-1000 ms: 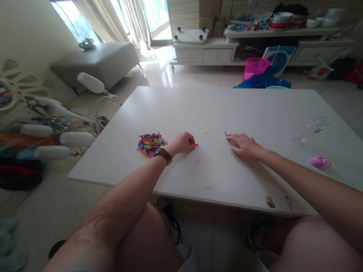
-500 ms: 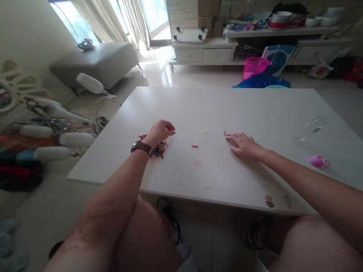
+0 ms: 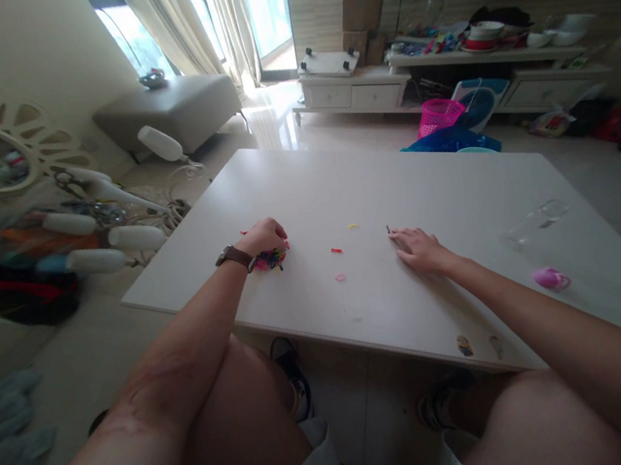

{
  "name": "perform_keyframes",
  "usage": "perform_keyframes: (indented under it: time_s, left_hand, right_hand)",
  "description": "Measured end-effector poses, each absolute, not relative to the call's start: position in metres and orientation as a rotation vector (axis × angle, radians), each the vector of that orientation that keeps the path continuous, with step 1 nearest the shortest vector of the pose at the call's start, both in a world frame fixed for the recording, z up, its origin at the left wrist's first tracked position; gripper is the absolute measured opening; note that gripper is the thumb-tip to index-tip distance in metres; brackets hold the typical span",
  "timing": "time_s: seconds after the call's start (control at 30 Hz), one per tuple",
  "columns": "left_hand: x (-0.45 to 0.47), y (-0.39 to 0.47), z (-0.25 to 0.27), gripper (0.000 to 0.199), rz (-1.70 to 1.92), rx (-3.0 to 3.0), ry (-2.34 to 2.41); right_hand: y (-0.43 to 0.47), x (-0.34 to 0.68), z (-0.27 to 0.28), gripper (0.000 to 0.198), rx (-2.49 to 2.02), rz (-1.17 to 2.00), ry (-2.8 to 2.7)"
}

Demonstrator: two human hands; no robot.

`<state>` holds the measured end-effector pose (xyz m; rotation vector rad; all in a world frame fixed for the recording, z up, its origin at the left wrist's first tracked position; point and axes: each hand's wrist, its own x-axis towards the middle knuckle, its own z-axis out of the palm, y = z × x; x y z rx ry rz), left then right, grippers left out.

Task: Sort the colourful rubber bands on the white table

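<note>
A heap of small coloured bands (image 3: 273, 259), likely hair ties, lies on the white table (image 3: 303, 186). My left hand (image 3: 266, 235), with a brown watch on its wrist, is over the heap, its fingers curled down and closed at the right edge; what they pinch is hidden. My right hand (image 3: 419, 250) rests on the table with its fingers stretched out, the tips beside a small dark band (image 3: 388, 229). Between my hands lie a red band (image 3: 336, 250), a yellow band (image 3: 353, 226) and a pink band (image 3: 340, 277), apart from one another.
To the right of my right arm are a clear bottle (image 3: 540, 219) lying on its side and a purple object (image 3: 550, 278). Two stickers, one a yellow cartoon figure (image 3: 464, 346), are at the front edge. Beyond the table stands a pink basket (image 3: 439, 116).
My left hand has moved left and down, back over the heap of bands. My right hand stays in place, and the view has shifted slightly.
</note>
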<state>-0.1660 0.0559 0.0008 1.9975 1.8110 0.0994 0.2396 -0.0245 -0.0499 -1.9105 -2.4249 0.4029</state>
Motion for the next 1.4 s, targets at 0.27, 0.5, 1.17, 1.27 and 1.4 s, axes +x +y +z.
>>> perform_keyframes:
  time_s: [0.27,0.5,1.17,1.27,1.4]
  left_hand:
    - [-0.159,0.067,-0.011,0.019,-0.027,2.011,1.834]
    - [-0.160,0.071,-0.016,0.016,-0.044,2.016,1.854]
    - [-0.158,0.070,-0.010,0.010,0.129,2.058,1.812]
    - [-0.155,0.069,-0.008,0.009,0.182,2.063,1.786]
    - [-0.152,0.065,-0.007,0.014,0.246,2.044,1.709]
  right_hand:
    - [-0.024,0.238,-0.049,0.054,-1.910,0.390,-2.440]
    - [-0.025,0.237,-0.049,0.054,-1.921,0.404,-2.429]
    - [-0.025,0.238,-0.050,0.053,-1.910,0.381,-2.432]
    - [-0.026,0.237,-0.049,0.054,-1.910,0.391,-2.426]
    - [-0.027,0.236,-0.046,0.054,-1.923,0.403,-2.423]
